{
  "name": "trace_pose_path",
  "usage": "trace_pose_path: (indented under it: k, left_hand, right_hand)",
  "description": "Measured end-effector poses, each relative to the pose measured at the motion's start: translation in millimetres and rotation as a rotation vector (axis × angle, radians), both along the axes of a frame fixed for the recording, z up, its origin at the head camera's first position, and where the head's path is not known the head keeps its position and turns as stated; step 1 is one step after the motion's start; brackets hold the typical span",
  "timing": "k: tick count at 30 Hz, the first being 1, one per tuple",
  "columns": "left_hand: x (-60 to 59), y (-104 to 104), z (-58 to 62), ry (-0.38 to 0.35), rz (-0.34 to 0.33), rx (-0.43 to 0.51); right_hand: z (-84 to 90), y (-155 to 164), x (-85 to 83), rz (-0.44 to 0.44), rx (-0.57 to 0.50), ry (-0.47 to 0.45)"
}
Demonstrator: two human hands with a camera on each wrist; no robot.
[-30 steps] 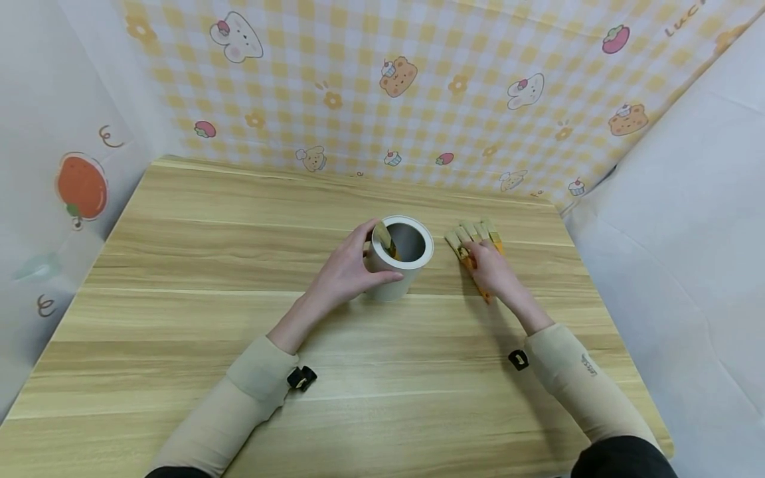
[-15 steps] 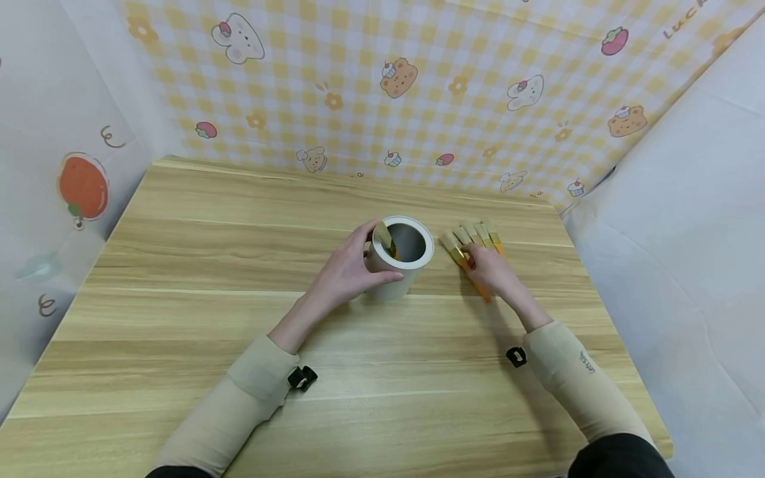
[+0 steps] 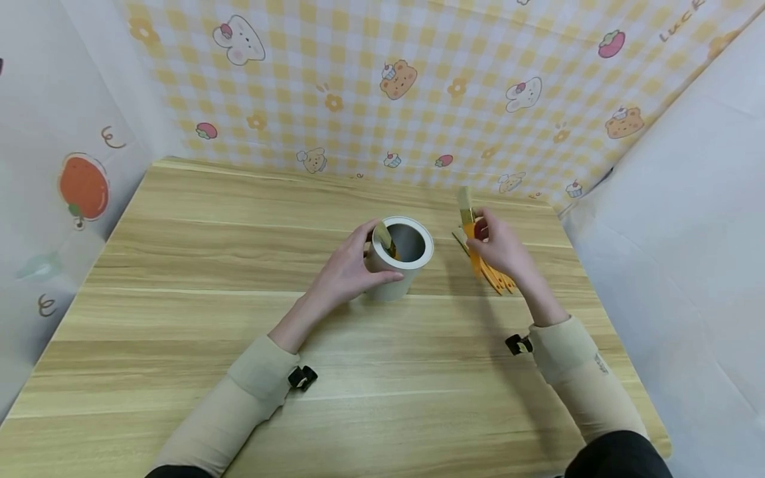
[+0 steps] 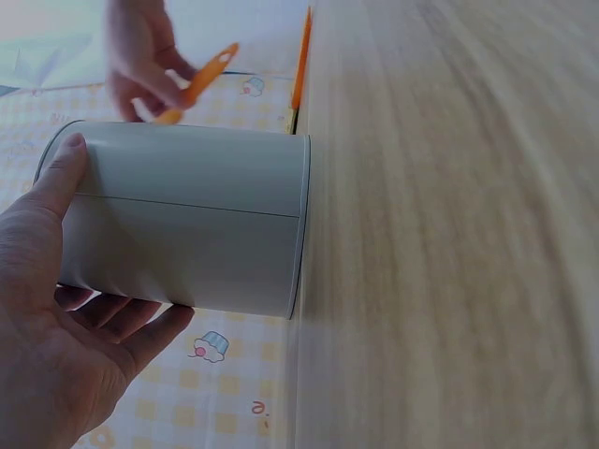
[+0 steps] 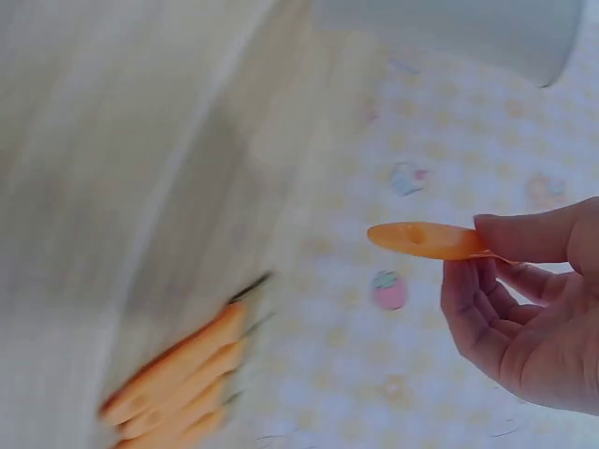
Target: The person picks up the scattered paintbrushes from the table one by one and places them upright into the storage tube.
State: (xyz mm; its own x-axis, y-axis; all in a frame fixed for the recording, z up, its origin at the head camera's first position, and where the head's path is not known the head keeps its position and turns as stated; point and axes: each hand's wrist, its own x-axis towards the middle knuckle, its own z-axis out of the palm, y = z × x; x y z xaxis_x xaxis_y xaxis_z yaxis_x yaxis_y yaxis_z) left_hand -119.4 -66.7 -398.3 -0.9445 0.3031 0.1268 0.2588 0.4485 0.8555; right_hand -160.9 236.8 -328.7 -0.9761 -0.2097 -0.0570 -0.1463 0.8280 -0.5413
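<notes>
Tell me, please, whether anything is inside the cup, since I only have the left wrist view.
Observer: Yes. The head view shows one brush standing in the cup, leaning on the rim beside the left hand.
Operator: Thank you. Which way up is the one in the right hand?
Observer: The right hand pinches a second brush with its bristles pointing up.
Operator: Are more left?
Observer: Several spare brushes lie on the table beneath that hand.

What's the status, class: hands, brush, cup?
Left hand grips cup. Right hand pinches one brush, lifted. Other brushes flat on table. Path clear.
</notes>
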Motion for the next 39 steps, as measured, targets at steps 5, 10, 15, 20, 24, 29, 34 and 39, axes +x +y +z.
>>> trace_pose_path:
  k: [5, 10, 15, 20, 24, 29, 34, 39]
  left_hand:
    - [0.6, -0.5, 0.2, 0.004, 0.003, -0.002]
    - [1.3, -0.1, 0.4, 0.013, -0.005, 0.001]
    - [1.7, -0.2, -0.1, 0.015, -0.002, 0.003]
    - [1.8, -0.1, -0.1, 0.015, -0.005, 0.009]
    - [1.6, 1.1, -0.6, 0.011, -0.008, 0.008]
    - [2.2, 2.6, 0.2, 0.007, -0.008, -0.003]
    - [2.6, 1.6, 2.0, 0.007, -0.009, 0.009]
    - [2.8, -0.4, 2.5, 0.002, -0.007, 0.01]
  right_hand:
    - [19.5, -17.1, 8.9, -0.053, -0.132, 0.187]
    - [37.6, -37.4, 17.2, -0.082, -0.393, 0.337]
    - [54.2, -56.8, 21.6, -0.096, -0.603, 0.39]
    - [58.4, -74.5, 24.3, -0.071, -0.643, 0.389]
    - [49.8, -85.2, 23.6, -0.013, -0.611, 0.382]
    - [35.8, -90.0, 23.6, 0.03, -0.472, 0.395]
    - [25.6, -90.5, 22.2, 0.05, -0.359, 0.42]
    - [16.6, -93.2, 20.5, 0.105, -0.319, 0.414]
